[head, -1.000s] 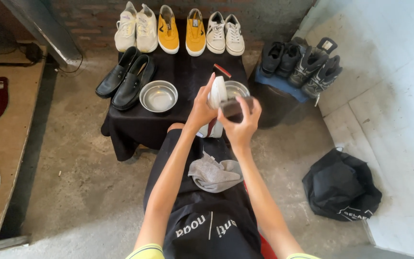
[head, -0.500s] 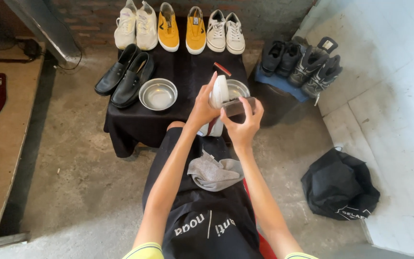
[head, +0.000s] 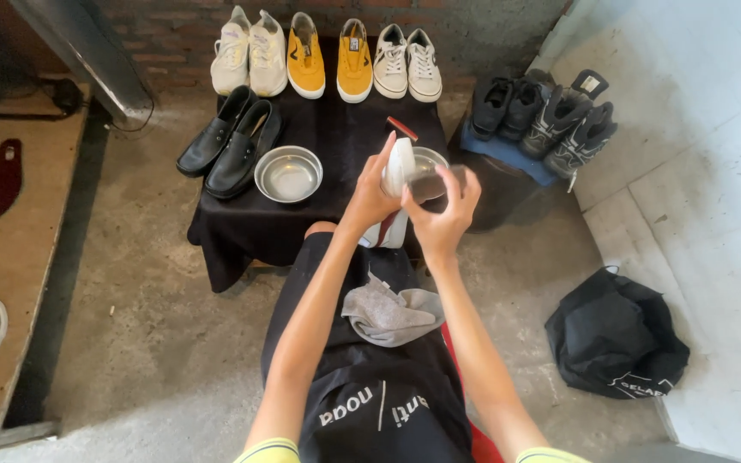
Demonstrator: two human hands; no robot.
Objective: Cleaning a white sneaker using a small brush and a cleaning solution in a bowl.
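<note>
Above the lap, at twelve o'clock from the grey cloth (head: pixel 388 313), the left hand (head: pixel 369 199) grips a white shoe (head: pixel 398 171) upright, so the right hand (head: pixel 441 214), closed on a dark brush (head: pixel 429 185), meets its side.

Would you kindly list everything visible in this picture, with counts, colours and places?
white shoe: one, white, held up in the left hand over the table's front edge
brush: one, dark, in the right hand against the shoe
grey cloth: one, on the lap
metal bowls: two, silver, on the table; the second is partly hidden behind the hands
black dress shoes: one pair, table's left
sneakers: three pairs, cream, yellow, white, by the brick wall
dark boots: two pairs, on a blue-topped stand, right
black table: one, centre
black bag: one, floor, right
left hand: gripping the shoe
right hand: gripping the brush
</note>
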